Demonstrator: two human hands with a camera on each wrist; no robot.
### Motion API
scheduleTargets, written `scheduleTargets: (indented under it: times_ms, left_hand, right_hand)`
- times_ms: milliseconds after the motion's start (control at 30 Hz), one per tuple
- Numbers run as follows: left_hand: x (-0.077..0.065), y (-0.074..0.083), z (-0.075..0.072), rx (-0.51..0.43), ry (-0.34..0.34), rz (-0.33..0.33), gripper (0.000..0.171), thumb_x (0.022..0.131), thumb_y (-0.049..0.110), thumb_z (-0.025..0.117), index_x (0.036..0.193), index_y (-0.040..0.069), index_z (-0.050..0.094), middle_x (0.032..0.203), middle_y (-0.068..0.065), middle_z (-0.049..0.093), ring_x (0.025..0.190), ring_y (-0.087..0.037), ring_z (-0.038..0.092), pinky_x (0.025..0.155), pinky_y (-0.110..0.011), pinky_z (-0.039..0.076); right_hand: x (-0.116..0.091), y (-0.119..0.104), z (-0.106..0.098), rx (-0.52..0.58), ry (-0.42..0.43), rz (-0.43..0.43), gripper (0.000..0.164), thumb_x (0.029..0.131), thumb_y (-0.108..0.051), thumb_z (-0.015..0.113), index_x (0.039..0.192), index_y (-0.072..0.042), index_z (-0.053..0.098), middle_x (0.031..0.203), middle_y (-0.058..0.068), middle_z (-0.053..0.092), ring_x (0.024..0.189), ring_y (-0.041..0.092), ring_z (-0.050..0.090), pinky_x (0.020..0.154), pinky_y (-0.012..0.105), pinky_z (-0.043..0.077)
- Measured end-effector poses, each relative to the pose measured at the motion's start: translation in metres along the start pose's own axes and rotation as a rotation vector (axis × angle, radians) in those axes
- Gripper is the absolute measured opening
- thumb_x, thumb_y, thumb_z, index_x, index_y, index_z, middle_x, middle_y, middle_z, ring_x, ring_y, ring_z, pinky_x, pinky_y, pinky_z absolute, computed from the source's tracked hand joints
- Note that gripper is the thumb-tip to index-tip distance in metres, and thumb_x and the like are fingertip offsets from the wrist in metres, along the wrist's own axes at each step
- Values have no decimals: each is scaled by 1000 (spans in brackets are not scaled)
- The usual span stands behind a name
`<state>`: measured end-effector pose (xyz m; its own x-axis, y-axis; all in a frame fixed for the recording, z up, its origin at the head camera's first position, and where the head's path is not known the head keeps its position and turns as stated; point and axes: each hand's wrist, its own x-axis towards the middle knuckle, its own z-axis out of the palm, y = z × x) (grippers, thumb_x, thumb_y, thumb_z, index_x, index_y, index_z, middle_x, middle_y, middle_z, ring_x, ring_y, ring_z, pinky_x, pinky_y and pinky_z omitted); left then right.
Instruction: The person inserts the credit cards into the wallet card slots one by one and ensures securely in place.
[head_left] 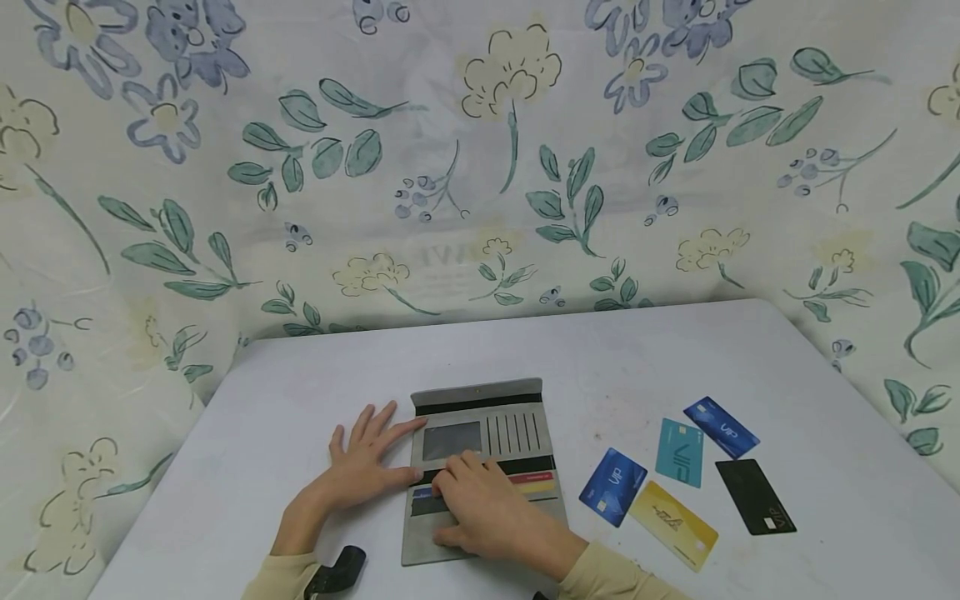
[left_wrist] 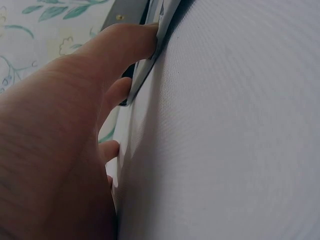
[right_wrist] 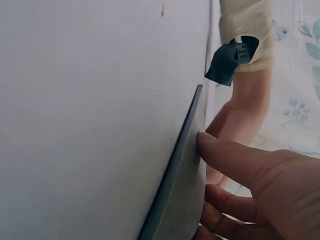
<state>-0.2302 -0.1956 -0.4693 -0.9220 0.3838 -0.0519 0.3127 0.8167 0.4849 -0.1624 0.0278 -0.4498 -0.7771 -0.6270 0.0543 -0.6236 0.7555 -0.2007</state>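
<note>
A grey wallet (head_left: 450,548) lies unfolded on the table, with a clear window (head_left: 452,442) and card slots. Edges of a red card (head_left: 531,477), a yellow card (head_left: 542,487) and a blue card (head_left: 422,493) show in its slots. My left hand (head_left: 360,471) is spread at the wallet's left side, with thumb and index fingertip on its edge. Across the lower half lies my right hand (head_left: 487,508), its fingers bent over the slots. In the right wrist view the right thumb (right_wrist: 230,155) rests on the wallet's lower panel; what lies under the fingers is hidden.
Right of the wallet lie several loose cards: a blue card (head_left: 613,487), a gold card (head_left: 675,525), a teal card (head_left: 679,452), a black card (head_left: 753,496) and another blue card (head_left: 722,427). A flowered cloth (head_left: 450,167) hangs behind the white table (head_left: 337,358).
</note>
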Motion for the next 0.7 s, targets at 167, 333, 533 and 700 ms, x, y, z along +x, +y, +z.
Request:
scheduleTargets:
  times_ms: [167, 333, 533, 700]
  left_hand:
    - [0, 0, 0, 1, 1, 3, 71, 83, 48, 71, 146, 27, 48, 163, -20, 18, 148, -48, -1, 105, -74, -11]
    - [1, 0, 0, 4, 3, 3, 71, 82, 49, 71, 146, 27, 48, 163, -19, 18, 148, -48, -1, 105, -74, -11]
    - [0, 1, 0, 7, 7, 3, 71, 82, 50, 70, 146, 27, 48, 163, -20, 18, 148, -48, 0, 105, -74, -10]
    - [1, 1, 0, 11, 6, -2, 71, 82, 50, 70, 146, 26, 49, 163, -20, 18, 148, -48, -1, 105, -75, -10]
  right_hand:
    - [0, -2, -1, -12, 7, 4, 37, 85, -48, 74, 110, -22, 63, 106, -9, 55, 101, 9, 49, 88, 33, 48]
    - [-1, -4, -2, -34, 7, 11, 39, 85, -49, 74, 110, -22, 64, 107, -8, 56, 101, 10, 50, 89, 34, 49]
    - [-1, -6, -1, -87, 30, 7, 39, 84, -50, 75, 109, -22, 64, 103, -8, 57, 93, 9, 49, 82, 30, 47]
    - [-1, -6, -1, -86, 47, -2, 39, 83, -49, 76, 108, -21, 65, 102, -7, 57, 89, 9, 46, 78, 27, 45]
